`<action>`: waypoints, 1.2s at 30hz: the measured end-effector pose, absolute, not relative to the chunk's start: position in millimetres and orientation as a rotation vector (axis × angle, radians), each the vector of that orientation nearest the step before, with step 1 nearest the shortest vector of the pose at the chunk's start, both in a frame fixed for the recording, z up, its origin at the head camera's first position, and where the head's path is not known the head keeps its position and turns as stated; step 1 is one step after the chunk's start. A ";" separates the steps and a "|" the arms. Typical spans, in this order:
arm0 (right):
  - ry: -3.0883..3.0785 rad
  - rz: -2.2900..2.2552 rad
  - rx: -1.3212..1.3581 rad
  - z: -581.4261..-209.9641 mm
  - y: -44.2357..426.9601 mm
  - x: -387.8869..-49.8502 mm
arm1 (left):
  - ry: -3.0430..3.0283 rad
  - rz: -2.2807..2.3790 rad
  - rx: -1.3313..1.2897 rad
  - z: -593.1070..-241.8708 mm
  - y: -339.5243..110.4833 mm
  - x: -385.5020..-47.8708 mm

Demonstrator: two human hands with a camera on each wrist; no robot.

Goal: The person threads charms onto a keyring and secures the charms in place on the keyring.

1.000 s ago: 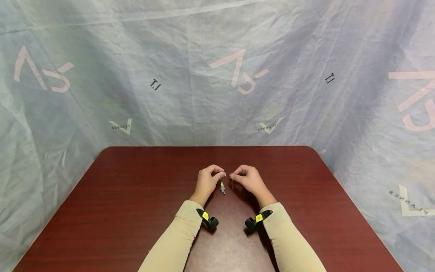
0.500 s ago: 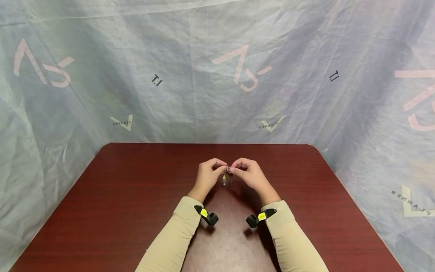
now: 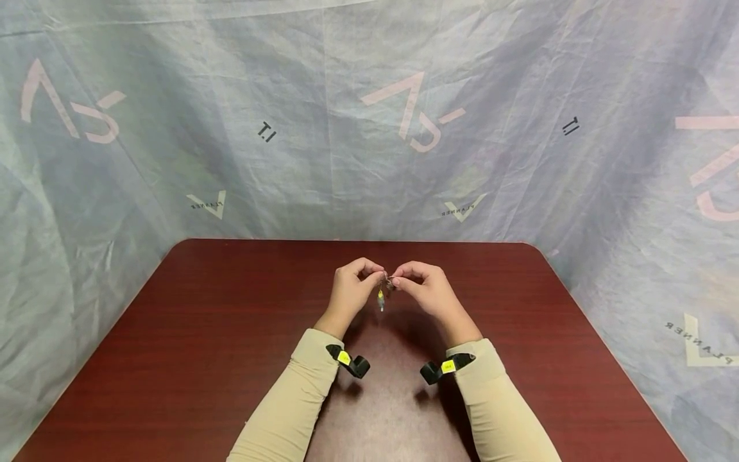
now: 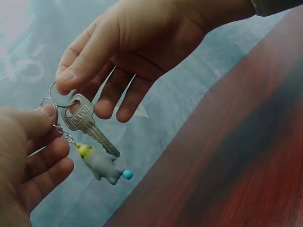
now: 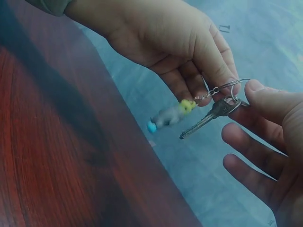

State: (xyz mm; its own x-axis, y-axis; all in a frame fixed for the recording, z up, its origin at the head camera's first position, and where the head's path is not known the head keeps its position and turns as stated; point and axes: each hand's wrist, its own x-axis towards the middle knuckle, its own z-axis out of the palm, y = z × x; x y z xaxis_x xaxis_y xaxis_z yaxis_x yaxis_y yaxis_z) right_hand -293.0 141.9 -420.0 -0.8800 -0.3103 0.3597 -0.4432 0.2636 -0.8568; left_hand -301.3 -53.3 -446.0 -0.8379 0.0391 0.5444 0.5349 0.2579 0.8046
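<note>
In the head view my left hand (image 3: 349, 292) and right hand (image 3: 430, 292) meet above the table, fingertips almost touching. Between left thumb and forefinger I pinch a thin metal split ring (image 4: 57, 113). A short chain (image 4: 65, 134) joins it to a grey bird-like charm (image 4: 102, 165) with a yellow head and a blue ball at its end. My right thumb and fingers pinch another wire ring (image 4: 50, 90), which carries a metal key (image 5: 208, 118). The two rings cross or touch; whether they are linked I cannot tell. Key and charm hang side by side.
A dark red wood table (image 3: 231, 333) lies beneath both hands. Grey printed cloth (image 3: 323, 128) hangs behind and at the sides. Each wrist wears a black strap with a camera, on the left (image 3: 349, 362) and right (image 3: 447, 367).
The hands were slightly apart, charm in the left and key in the right. They have come together until the rings meet, and both have moved up a little in view.
</note>
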 end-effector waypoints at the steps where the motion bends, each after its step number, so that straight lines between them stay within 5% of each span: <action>1: -2.403 1.679 0.726 -415.6 141.0 -289.6 | -2.114 -1.608 -0.517 -445.1 -53.4 -301.0; 8: -2.405 1.661 0.749 -390.6 136.6 -269.6 | -2.147 -1.667 -0.487 -442.6 -53.6 -300.1; 15: -2.415 1.635 0.727 -414.8 141.7 -288.9 | -2.251 -1.705 -0.473 -442.3 -54.6 -299.0; 36: -2.366 1.736 0.619 -388.7 139.6 -274.4 | -2.277 -1.780 -0.808 -441.6 -53.8 -293.5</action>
